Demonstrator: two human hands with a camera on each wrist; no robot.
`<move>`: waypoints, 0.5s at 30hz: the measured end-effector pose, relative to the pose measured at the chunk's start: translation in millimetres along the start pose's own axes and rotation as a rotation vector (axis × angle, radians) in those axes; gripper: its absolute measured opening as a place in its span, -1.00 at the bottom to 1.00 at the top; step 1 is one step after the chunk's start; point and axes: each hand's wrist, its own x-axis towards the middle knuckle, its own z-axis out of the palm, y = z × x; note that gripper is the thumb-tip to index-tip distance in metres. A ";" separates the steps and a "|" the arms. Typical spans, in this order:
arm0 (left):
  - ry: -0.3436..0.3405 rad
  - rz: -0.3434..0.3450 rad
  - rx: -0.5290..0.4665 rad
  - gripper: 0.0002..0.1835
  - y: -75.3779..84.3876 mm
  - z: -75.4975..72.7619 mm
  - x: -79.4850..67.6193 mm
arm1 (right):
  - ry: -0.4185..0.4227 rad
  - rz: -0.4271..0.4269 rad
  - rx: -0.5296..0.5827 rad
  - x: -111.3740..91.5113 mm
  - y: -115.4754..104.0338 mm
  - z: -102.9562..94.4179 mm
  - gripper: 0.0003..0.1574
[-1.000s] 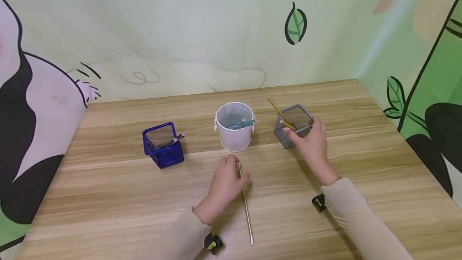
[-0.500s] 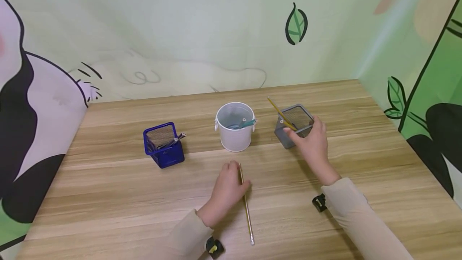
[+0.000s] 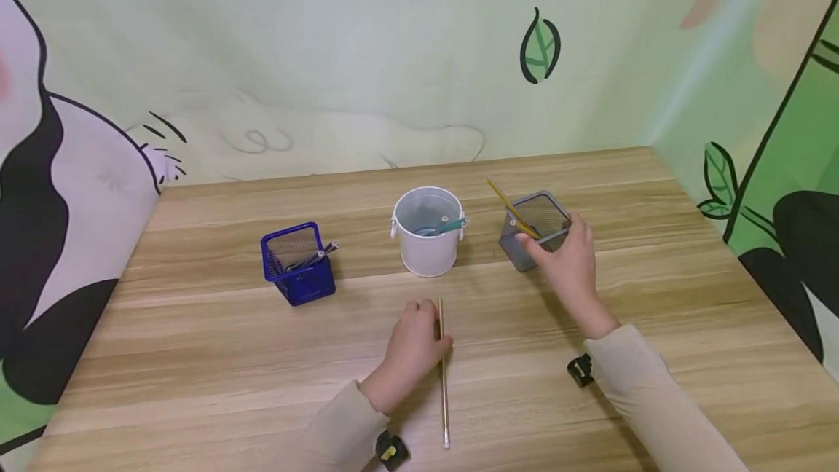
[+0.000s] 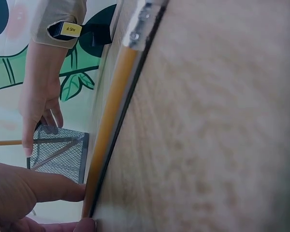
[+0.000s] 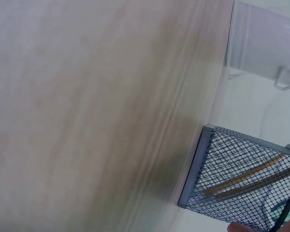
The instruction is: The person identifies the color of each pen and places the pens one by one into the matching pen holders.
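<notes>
A yellow pencil (image 3: 444, 392) lies on the table, its eraser end towards me. My left hand (image 3: 409, 348) pinches it near the far end; in the left wrist view the thumb (image 4: 63, 188) meets its side and a fingertip curls under the other. My right hand (image 3: 570, 268) grips the rim of a grey mesh pen holder (image 3: 518, 250), thumb on the near side and fingers round the right corner. Inside that holder lean a yellow pencil (image 3: 503, 199) and another, darker one; through the mesh both show in the right wrist view.
Between the hands, further back, stands a white bucket (image 3: 426, 257) with side handles and teal pencils (image 3: 452, 225) inside. To the left is a blue mesh pen holder (image 3: 308, 286) with dark pencils (image 3: 317, 257). A printed curtain (image 3: 328, 57) hangs behind the wooden table (image 3: 197, 355).
My left hand has drawn slightly nearer and its fingers have closed on the pencil. The pencil's eraser end has swung a little left. My right hand stays on the grey holder.
</notes>
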 end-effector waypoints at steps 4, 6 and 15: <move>-0.001 0.007 0.004 -0.72 -0.2 0.7 -0.6 | 0.000 0.004 -0.001 -0.4 0.7 -0.4 0.23; -0.001 0.010 -0.008 -0.74 -0.7 0.9 -0.8 | 0.002 0.000 -0.002 -0.3 1.0 -0.3 0.22; -0.014 0.014 -0.055 -0.81 -1.8 1.3 -0.4 | 0.007 -0.011 -0.003 0.3 1.4 0.9 0.21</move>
